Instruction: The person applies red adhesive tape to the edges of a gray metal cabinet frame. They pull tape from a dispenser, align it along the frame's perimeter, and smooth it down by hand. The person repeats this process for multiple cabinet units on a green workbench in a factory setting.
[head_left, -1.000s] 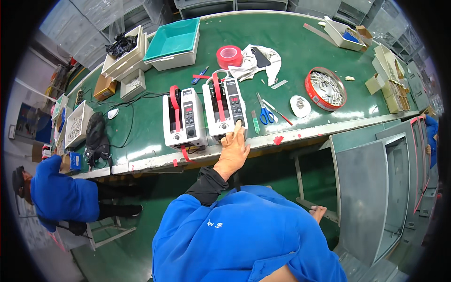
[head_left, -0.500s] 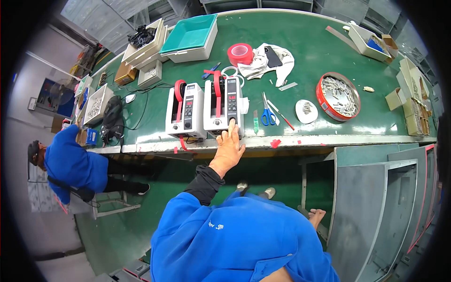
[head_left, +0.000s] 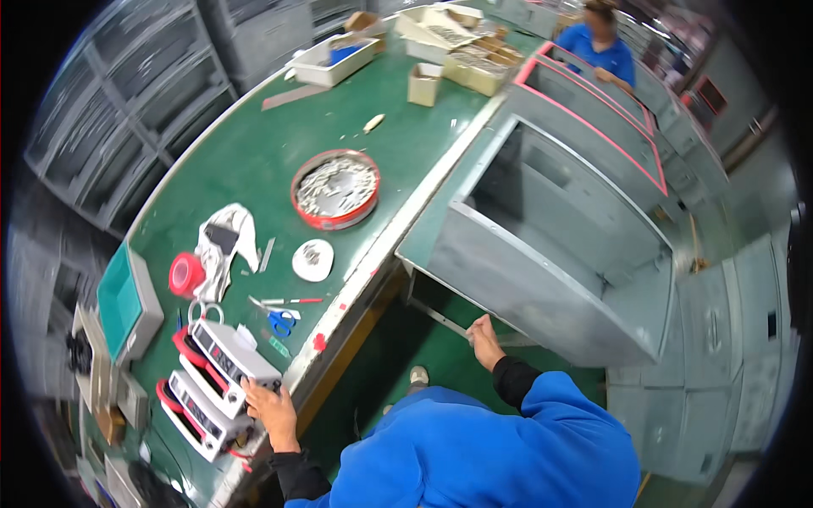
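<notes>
My left hand (head_left: 271, 411) is at the front of a white tape dispenser (head_left: 246, 360), fingers apart and touching its front end. A second white tape dispenser (head_left: 191, 410) stands alongside; both carry red tape. My right hand (head_left: 485, 343) is off the table, beside a grey metal cabinet (head_left: 525, 279). Its fingers are drawn together; whether anything small is in them is hidden. On the table near the dispensers lie blue-handled scissors (head_left: 282, 322), a red-and-white pen (head_left: 292, 300) and a white dish of small parts (head_left: 312, 260).
A round red tin (head_left: 337, 222) of small metal parts sits farther along the green table (head_left: 254, 161). A red tape roll (head_left: 186, 274), a white cloth (head_left: 244, 229) with a phone (head_left: 222, 239) and a teal-lined bin (head_left: 151, 313) are around. A co-worker in blue (head_left: 584, 42) stands behind red-edged panels.
The view has swung to the right, bringing the cabinet and another person into sight. My left hand has gone from pressing the dispenser's front with a finger to resting there with fingers apart.
</notes>
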`<state>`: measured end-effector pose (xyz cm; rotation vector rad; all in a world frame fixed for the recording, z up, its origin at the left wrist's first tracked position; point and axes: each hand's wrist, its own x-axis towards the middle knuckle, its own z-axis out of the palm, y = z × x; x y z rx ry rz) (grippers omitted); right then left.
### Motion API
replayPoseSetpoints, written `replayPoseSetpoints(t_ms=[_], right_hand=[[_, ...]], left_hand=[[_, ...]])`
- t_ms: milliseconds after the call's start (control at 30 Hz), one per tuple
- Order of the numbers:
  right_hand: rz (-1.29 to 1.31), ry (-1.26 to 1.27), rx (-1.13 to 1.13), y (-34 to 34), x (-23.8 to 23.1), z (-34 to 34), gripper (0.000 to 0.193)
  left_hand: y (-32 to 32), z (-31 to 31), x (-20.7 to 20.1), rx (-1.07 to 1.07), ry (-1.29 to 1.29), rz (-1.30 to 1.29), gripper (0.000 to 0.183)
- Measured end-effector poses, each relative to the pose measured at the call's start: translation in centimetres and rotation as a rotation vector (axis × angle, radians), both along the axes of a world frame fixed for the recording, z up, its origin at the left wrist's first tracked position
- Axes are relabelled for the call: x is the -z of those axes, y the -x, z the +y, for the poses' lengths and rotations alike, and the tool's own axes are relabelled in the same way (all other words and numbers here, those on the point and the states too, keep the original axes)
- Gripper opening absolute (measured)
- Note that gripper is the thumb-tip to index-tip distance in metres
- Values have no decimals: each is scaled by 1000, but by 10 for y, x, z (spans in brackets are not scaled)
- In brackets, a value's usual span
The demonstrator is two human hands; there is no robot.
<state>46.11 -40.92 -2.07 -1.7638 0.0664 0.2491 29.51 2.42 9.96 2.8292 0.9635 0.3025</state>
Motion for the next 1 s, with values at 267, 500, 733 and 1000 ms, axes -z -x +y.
replayPoseSetpoints(t_ms=[267, 500, 733, 1000], right_hand=[[127, 257, 169, 80, 12, -10, 5], [24, -23, 116, 102, 1, -19, 4], [182, 88, 44, 151, -15, -19, 10], [179, 124, 70, 185, -26, -23, 6]], left_hand=[[5, 20, 13, 94, 81, -61, 74], [42, -35, 17, 279, 28, -660, 59], [99, -4, 66, -671, 575, -790, 44], [83, 26, 95, -393, 893, -785, 42]])
